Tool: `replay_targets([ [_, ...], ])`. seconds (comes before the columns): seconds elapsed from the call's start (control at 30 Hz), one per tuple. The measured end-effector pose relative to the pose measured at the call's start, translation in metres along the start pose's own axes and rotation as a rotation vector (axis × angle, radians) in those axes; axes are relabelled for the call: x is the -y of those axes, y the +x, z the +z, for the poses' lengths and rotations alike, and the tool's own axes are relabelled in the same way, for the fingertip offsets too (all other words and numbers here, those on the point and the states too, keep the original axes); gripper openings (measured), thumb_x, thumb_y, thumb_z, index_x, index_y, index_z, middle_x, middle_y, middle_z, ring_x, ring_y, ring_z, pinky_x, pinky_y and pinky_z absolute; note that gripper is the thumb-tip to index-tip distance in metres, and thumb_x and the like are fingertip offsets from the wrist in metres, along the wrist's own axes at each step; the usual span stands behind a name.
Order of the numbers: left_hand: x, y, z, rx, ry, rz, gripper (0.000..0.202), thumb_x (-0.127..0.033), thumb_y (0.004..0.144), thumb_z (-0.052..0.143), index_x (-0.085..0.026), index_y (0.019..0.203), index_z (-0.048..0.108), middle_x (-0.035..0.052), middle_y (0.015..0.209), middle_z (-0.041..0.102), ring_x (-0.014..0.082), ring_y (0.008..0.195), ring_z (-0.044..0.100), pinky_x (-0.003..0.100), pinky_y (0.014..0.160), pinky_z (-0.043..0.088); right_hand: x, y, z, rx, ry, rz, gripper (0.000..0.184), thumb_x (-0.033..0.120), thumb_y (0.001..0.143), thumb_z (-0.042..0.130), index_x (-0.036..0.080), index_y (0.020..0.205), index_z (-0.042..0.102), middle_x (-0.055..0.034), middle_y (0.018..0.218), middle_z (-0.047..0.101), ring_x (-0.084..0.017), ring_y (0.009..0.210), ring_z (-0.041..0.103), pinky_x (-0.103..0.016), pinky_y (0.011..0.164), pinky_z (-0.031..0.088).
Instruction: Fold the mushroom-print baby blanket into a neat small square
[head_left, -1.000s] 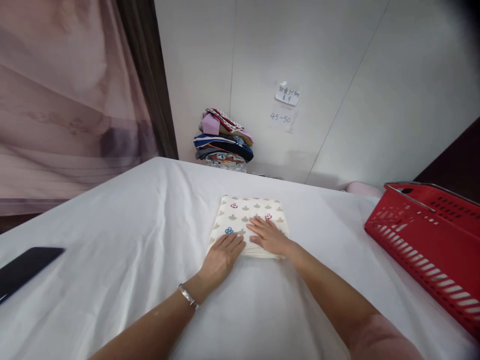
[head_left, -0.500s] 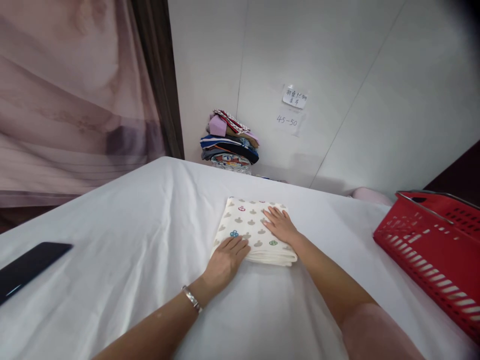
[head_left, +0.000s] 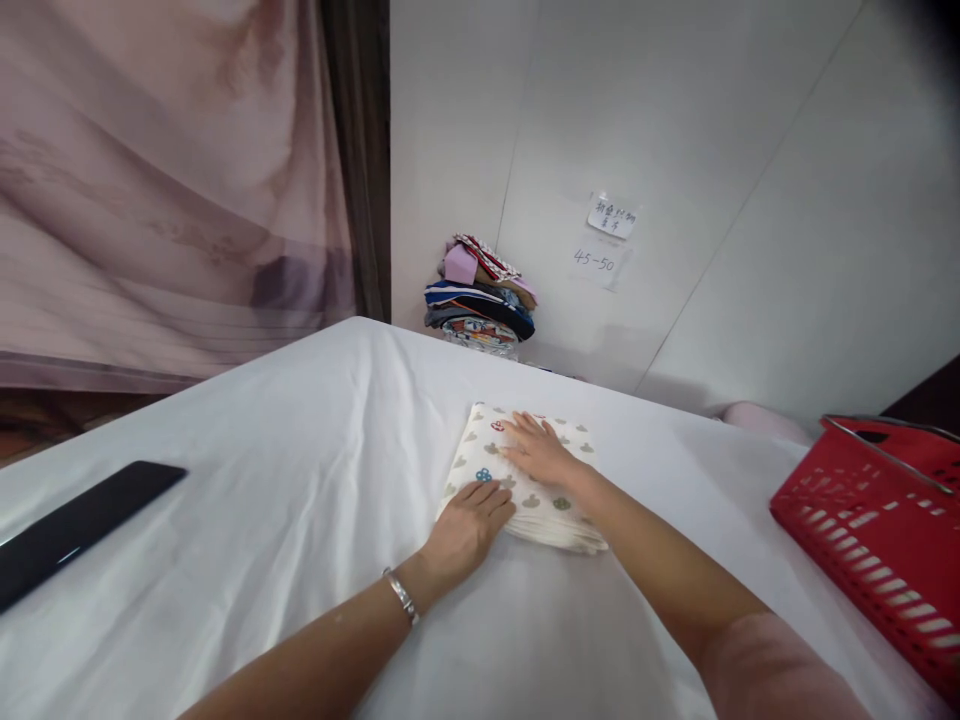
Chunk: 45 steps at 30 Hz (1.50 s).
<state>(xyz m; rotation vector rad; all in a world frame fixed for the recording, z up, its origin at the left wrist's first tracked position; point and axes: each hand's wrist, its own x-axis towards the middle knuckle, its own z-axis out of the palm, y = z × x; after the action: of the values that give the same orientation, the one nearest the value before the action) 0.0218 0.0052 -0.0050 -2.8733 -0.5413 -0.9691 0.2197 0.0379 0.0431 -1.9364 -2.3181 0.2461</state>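
Patterned cloth (head_left: 538,520): folded into layers, lying in from the far edge of the table (head_left: 322,500).
Left hand (head_left: 466,530): fingers laid on its near-left part, no grip we see.
Right hand (head_left: 541,452): fingers spread on top, released.
Folds: mostly done, we judge; near layers look unsquared.

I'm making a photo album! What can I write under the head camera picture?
Left hand and right hand on a folded patterned cloth, a red basket at right.
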Motion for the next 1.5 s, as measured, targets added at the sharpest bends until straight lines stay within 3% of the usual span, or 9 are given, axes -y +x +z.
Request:
replay_targets([
  [0.23,0.002,0.002,-0.001,0.061,-0.019,-0.019,0.024,-0.012,0.087,0.039,-0.02,0.098,0.059,0.0041,0.102,0.064,0.0173,0.106,0.053,0.035,0.088,0.042,0.031,0.033,0.031,0.002,-0.016,-0.064,0.057,0.052,0.091,0.029,0.025,0.142,0.025,-0.006,0.151,0.013,-0.022,0.138,0.01,-0.047,0.109,0.008],
  [0.7,0.003,0.004,0.002,0.045,-0.036,-0.037,0.023,-0.012,0.084,0.042,-0.02,0.097,0.06,0.0043,0.1,0.065,0.0184,0.097,0.056,0.035,0.084,0.043,0.039,0.039,0.031,0.004,-0.005,-0.043,0.056,0.049,0.091,0.031,0.025,0.141,0.026,-0.0069,0.151,0.013,-0.021,0.138,0.01,-0.047,0.109,0.008],
  [0.83,0.004,0.004,0.0,0.051,-0.049,-0.037,0.024,-0.011,0.085,0.042,-0.02,0.098,0.06,0.0044,0.1,0.065,0.0189,0.097,0.056,0.036,0.084,0.044,0.039,0.029,0.026,0.048,0.036,-0.04,0.057,0.049,0.09,0.033,0.024,0.141,0.026,-0.0084,0.15,0.015,-0.022,0.138,0.011,-0.047,0.108,0.01],
  [0.97,0.005,0.001,0.0,0.037,-0.039,-0.015,0.028,-0.01,0.085,0.041,-0.019,0.103,0.06,0.0049,0.106,0.065,0.02,0.105,0.055,0.037,0.088,0.043,0.02,-0.005,0.016,0.058,0.033,-0.087,0.051,0.048,0.091,0.034,0.028,0.138,0.032,-0.0062,0.149,0.021,-0.022,0.137,0.016,-0.047,0.108,0.011],
  [1.07,0.008,0.001,0.002,0.027,-0.028,0.002,0.03,-0.01,0.084,0.042,-0.019,0.105,0.061,0.0046,0.111,0.064,0.021,0.107,0.054,0.038,0.089,0.043,-0.013,-0.038,0.01,0.037,0.004,0.026,0.048,0.047,0.091,0.035,0.03,0.135,0.038,-0.0039,0.149,0.023,-0.024,0.137,0.016,-0.05,0.108,0.007],
  [1.17,0.01,0.0,0.005,0.036,-0.011,0.004,0.032,-0.009,0.083,0.042,-0.019,0.107,0.061,0.004,0.113,0.064,0.0221,0.108,0.055,0.039,0.09,0.044,-0.05,-0.066,0.007,-0.045,0.119,0.264,0.046,0.044,0.088,0.043,0.03,0.131,0.044,-0.0027,0.148,0.025,-0.025,0.137,0.014,-0.051,0.108,0.004],
  [1.27,0.01,-0.001,0.005,0.048,0.004,-0.008,0.034,-0.009,0.083,0.041,-0.019,0.109,0.061,0.0037,0.114,0.064,0.0227,0.109,0.055,0.04,0.091,0.044,-0.076,-0.086,0.008,-0.239,0.392,0.519,0.046,0.04,0.084,0.049,0.026,0.128,0.049,-0.0041,0.145,0.033,-0.024,0.134,0.025,-0.042,0.109,0.017],
  [1.37,0.01,-0.001,0.005,0.054,0.005,-0.01,0.035,-0.009,0.082,0.041,-0.019,0.109,0.061,0.0037,0.115,0.064,0.0231,0.109,0.056,0.041,0.091,0.044,-0.082,-0.102,0.016,-0.378,0.535,0.628,0.047,0.04,0.086,0.043,0.021,0.129,0.049,-0.0064,0.134,0.047,-0.02,0.121,0.045,-0.033,0.099,0.035],
  [1.5,0.011,0.0,0.005,0.056,-0.019,-0.022,0.037,-0.007,0.08,0.042,-0.02,0.109,0.061,0.0037,0.115,0.064,0.0231,0.11,0.055,0.041,0.091,0.044,-0.07,-0.125,0.027,-0.457,0.779,0.7,0.049,0.042,0.082,0.051,0.018,0.125,0.051,-0.006,0.1,0.066,-0.018,0.084,0.062,-0.027,0.07,0.05],
])
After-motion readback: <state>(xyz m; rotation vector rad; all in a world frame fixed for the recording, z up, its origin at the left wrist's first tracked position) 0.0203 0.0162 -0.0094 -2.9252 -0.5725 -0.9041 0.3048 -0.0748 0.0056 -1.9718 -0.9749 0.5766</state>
